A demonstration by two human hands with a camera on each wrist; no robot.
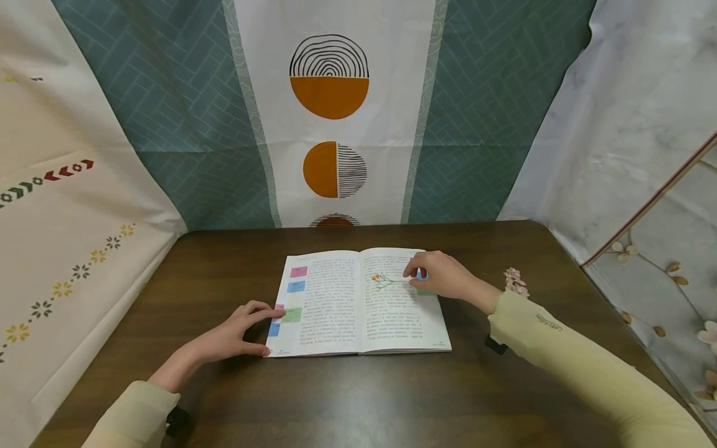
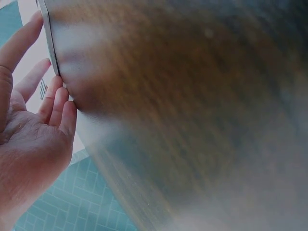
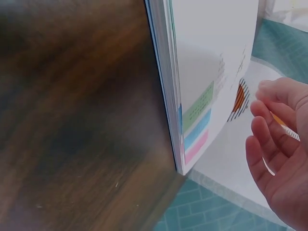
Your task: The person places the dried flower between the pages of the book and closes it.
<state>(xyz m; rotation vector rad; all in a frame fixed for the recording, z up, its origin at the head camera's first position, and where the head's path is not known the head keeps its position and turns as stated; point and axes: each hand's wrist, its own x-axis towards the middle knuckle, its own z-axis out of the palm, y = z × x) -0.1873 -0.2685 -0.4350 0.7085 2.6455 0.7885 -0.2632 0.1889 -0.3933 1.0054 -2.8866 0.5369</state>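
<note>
An open book (image 1: pixel 336 311) with printed pages and coloured sticky notes lies on the dark wooden table. At its left edge rests my left hand (image 1: pixel 238 330), index fingertip by a green note (image 1: pixel 291 315) and thumb at the lower corner. The left wrist view shows these fingers (image 2: pixel 57 103) along the book's edge. A thin sprig with small orange flowers (image 1: pixel 378 279) lies across the right page. My right hand (image 1: pixel 442 274) hovers over that page's outer side, fingers loosely bent near the stem's end. In the right wrist view nothing shows between its fingers (image 3: pixel 262 122).
A pink flower sprig (image 1: pixel 516 283) lies on the table (image 1: pixel 358 398) beyond my right forearm. Patterned cloths (image 1: pixel 476 124) hang behind and at both sides of the table. Pink, blue and green notes (image 3: pixel 197 137) line the right page's outer margin.
</note>
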